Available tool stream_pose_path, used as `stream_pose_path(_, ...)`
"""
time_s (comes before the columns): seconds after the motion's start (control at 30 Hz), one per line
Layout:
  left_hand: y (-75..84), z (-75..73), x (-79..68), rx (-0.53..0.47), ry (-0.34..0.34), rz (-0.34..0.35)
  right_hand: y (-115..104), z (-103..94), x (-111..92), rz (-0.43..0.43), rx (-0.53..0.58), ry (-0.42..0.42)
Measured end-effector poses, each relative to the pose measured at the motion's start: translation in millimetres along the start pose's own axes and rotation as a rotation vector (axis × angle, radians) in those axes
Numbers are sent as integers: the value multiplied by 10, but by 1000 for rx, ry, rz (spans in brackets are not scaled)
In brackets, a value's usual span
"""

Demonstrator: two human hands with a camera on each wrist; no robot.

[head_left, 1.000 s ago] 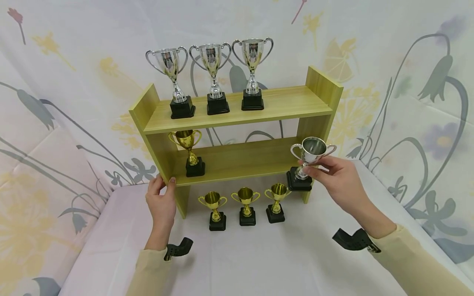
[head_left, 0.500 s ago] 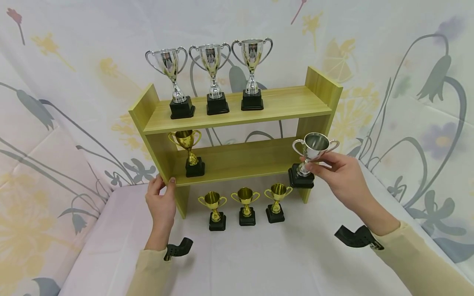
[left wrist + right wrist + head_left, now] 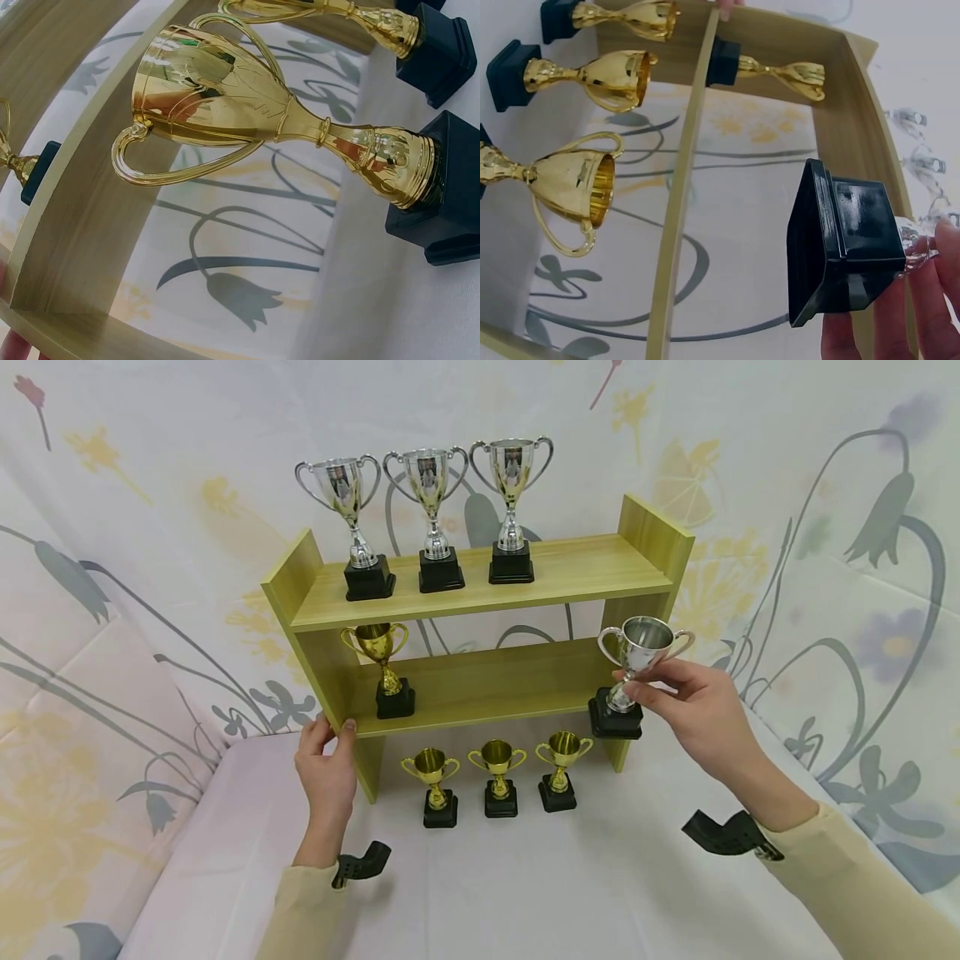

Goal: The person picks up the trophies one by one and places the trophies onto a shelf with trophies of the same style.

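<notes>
My right hand (image 3: 701, 718) pinches a silver trophy (image 3: 643, 647) by its stem, between thumb and fingers. Cup upward and slightly tilted, it is held in front of the right end of the middle board. In the right wrist view its black base (image 3: 866, 244) shows its underside, with fingers behind. My left hand (image 3: 330, 772) grips the left side of the wooden shelf (image 3: 585, 564), thumb on the front edge, the other fingers partly hidden behind the panel. A gold trophy (image 3: 377, 645) stands on the middle board, close to that hand.
On the top board stand three silver trophies (image 3: 429, 481) toward the left. Three smaller gold trophies (image 3: 498, 760) form a row on the white tabletop (image 3: 517, 893), below the middle board. A flower-printed cloth (image 3: 810, 610) hangs behind and beside the shelf.
My right hand has lifted the silver trophy a little and drifted slightly right with it. The left hand stays on the shelf, and the other trophies have not moved.
</notes>
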State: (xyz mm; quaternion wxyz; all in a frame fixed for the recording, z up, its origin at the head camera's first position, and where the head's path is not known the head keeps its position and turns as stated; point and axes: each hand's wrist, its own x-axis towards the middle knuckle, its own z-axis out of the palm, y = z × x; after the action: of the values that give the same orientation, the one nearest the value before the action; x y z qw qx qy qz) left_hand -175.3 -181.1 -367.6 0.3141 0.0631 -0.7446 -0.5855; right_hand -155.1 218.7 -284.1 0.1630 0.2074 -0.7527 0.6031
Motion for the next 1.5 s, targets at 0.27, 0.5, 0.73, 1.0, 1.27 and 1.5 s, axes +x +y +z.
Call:
stream_pose_path(0.27,85,-7,-21,-6,2,-1,-55,-39,21,2,38,-1)
stream_pose_path(0.5,87,-13,-25,-4,2,9,-86,-50,45,-13,-67,8)
stream_pose_path(0.73,-270,23,91,-4,5,5,-105,-89,76,-29,-152,17)
stream_pose_path(1.0,-366,18,115,-11,8,-2,-137,-109,136,-39,-114,12)
stream_pose_path(1.27,-357,11,111,-25,10,-16,-147,-128,218,-31,-141,22)
stream_pose_path(1.5,-350,8,113,-25,8,-12,-180,-139,275,-29,-170,40)
